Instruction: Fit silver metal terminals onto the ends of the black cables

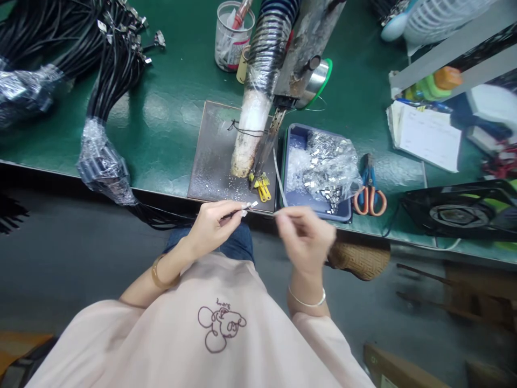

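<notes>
My left hand (216, 223) is closed in a pinch on the end of a black cable, with a small whitish metal connector (253, 205) sticking out past the fingertips. To its right is my right hand (305, 234), smeared by motion, its thumb and forefinger pressed together. What they hold, if anything, does not show. A thin pale strip (279, 175) runs down the mat's right side towards that hand. Just beyond my hands a soldering fixture's narrow metal arm (270, 137) reaches down to a yellow clip-like piece (263, 188) on the dark mat (214, 140).
Bundled black cables (117, 81) wrapped in plastic lie left. A fume hose (258, 91) and a solder spool (317, 83) stand ahead. Right of the mat are a blue tray (294, 202) of small metal parts, scissors (369, 194), papers (428, 134) and a black fan (460, 210).
</notes>
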`<state>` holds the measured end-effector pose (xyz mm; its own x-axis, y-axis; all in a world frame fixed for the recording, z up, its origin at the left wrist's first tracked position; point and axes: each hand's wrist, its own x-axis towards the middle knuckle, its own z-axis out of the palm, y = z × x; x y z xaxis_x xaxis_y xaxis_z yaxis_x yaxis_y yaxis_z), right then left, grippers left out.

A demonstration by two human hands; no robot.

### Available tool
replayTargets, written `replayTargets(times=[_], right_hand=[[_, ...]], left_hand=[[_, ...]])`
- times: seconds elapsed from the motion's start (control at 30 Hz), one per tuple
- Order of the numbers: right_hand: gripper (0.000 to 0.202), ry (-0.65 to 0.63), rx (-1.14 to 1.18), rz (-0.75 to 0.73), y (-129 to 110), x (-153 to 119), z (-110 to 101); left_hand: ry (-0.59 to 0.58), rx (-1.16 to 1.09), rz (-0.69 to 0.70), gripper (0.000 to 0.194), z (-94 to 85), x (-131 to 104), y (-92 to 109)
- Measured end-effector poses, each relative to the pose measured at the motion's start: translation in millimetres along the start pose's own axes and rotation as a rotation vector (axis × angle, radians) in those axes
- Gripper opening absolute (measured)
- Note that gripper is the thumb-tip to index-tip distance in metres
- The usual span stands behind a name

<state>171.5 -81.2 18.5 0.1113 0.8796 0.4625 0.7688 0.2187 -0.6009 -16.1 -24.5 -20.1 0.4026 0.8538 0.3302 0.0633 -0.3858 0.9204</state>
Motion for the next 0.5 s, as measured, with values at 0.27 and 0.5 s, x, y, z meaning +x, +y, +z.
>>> replayTargets(times=[0.27,0.5], right_hand=[[0.029,-0.150,-0.372,0.288,73,28,-36],[0.010,-0.312,-0.381,0.294,79,38,-41]], left_hand=[[0.084,-0.021,0.098,0.016,7.0,3,5],[-0.030,-0.269,-0.268,0.025,2.2,10,8]])
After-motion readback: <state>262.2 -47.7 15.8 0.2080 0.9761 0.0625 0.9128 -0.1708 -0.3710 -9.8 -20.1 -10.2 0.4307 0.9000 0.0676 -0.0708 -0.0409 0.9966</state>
